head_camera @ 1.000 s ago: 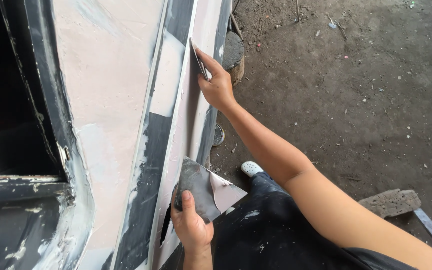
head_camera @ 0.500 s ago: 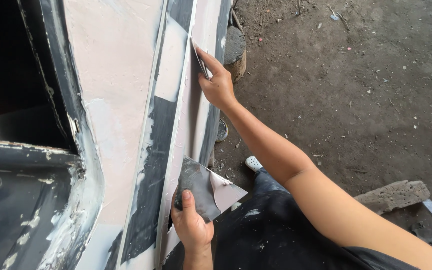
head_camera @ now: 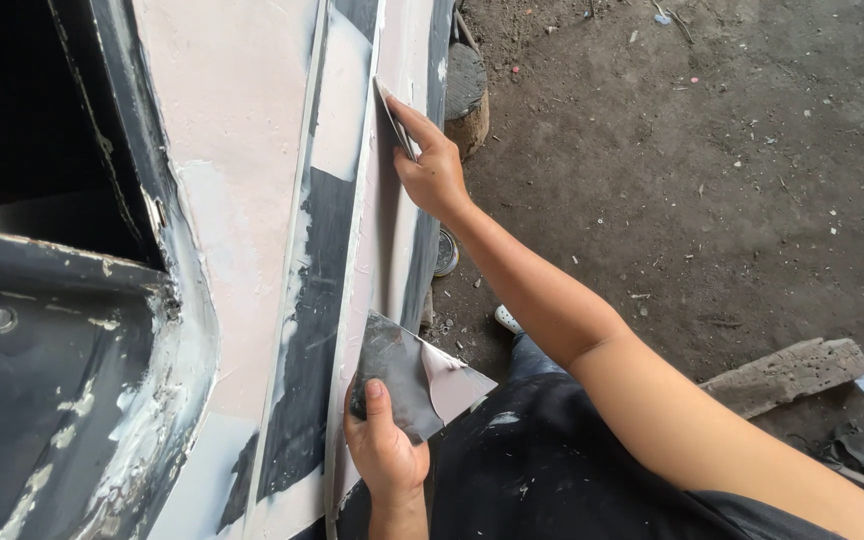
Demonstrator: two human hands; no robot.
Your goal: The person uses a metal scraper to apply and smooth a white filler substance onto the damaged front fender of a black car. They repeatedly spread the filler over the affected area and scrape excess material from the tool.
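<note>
Right hand presses a thin spreader against the filler-coated panel. Left hand, lower down, grips a metal plate smeared with filler, just beside the panel.

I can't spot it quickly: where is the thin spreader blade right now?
In the head view the spreader blade is near the top centre, pinched in the right hand and pressed against the filler-coated body panel.

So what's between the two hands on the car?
In the head view, only the pale filler-coated edge strip of the car body panel runs between the right hand, holding a small scraper, and the left hand, holding a flat metal plate.
</note>
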